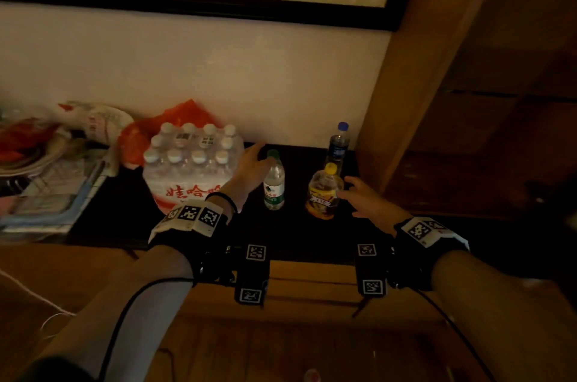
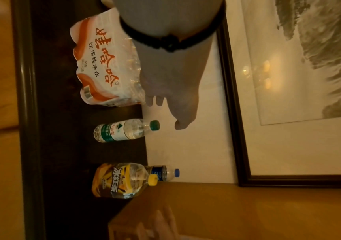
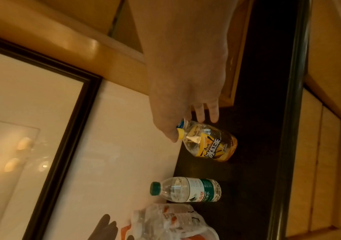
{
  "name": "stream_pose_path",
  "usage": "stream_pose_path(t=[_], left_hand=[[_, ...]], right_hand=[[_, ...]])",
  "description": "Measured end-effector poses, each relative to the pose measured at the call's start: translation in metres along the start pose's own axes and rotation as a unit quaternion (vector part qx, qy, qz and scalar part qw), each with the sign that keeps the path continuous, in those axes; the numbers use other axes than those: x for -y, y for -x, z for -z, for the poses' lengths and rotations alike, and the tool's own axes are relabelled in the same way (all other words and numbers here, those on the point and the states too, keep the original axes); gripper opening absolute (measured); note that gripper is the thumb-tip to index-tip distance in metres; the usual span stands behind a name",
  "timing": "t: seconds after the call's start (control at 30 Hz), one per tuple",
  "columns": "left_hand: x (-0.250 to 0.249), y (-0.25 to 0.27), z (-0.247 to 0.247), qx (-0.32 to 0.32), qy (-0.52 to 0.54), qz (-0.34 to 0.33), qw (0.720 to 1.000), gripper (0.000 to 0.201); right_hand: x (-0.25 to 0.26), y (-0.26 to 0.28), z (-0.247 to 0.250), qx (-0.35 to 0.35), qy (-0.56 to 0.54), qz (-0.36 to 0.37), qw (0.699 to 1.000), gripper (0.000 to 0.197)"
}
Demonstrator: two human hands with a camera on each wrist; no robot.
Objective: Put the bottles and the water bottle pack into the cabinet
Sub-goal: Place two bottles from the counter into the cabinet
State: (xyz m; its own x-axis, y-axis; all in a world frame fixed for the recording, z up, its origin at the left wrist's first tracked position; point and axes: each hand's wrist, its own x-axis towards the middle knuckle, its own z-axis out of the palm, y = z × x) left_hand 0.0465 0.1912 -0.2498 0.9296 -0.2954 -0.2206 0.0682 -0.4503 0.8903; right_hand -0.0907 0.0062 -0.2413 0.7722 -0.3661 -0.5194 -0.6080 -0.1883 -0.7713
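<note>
So we've got both hands out over the dark table (image 1: 290,231). Our left hand (image 1: 249,169), fingers spread and empty, sits just left of the green-capped water bottle (image 1: 274,185). Our right hand (image 1: 363,197), fingers loose, nearly touches the iced tea bottle (image 1: 323,194), probably to grab both together. The blue-capped bottle (image 1: 338,141) stands behind; the water bottle pack (image 1: 190,166) waits centre-left.

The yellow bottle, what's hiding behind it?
Behind the yellow bottle stands a blue-capped bottle, close to the wall. Its cap and label show, but the yellow bottle covers its bottom part.
</note>
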Motion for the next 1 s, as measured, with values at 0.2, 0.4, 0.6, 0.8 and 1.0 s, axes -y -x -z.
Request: stream_pose_path(t=[0.2, 0.4, 0.6, 0.8, 1.0], left_hand=[[0.016, -0.032, -0.001, -0.008, -0.113, -0.031, 0.993, 0.068], [0.029, -0.069, -0.021, 0.015, -0.156, -0.027, 0.987, 0.065], [0.041, -0.089, -0.036, 0.041, -0.256, -0.011, 0.966, 0.063], [0.049, -0.104, -0.043, -0.073, -0.253, -0.067, 0.962, 0.042], [0.048, -0.120, -0.050, -0.058, -0.272, -0.072, 0.958, 0.025]], right_hand=[[0.006, -0.049, -0.005, -0.055, 0.038, 0.109, 0.992, 0.075], [0.000, -0.105, -0.002, -0.045, 0.048, 0.125, 0.990, 0.081], [-0.013, -0.151, 0.005, -0.019, 0.104, 0.113, 0.988, 0.044], [-0.021, -0.177, 0.008, -0.076, 0.152, 0.144, 0.975, 0.032], [-0.021, -0.189, 0.005, -0.095, 0.210, 0.133, 0.964, 0.022]])
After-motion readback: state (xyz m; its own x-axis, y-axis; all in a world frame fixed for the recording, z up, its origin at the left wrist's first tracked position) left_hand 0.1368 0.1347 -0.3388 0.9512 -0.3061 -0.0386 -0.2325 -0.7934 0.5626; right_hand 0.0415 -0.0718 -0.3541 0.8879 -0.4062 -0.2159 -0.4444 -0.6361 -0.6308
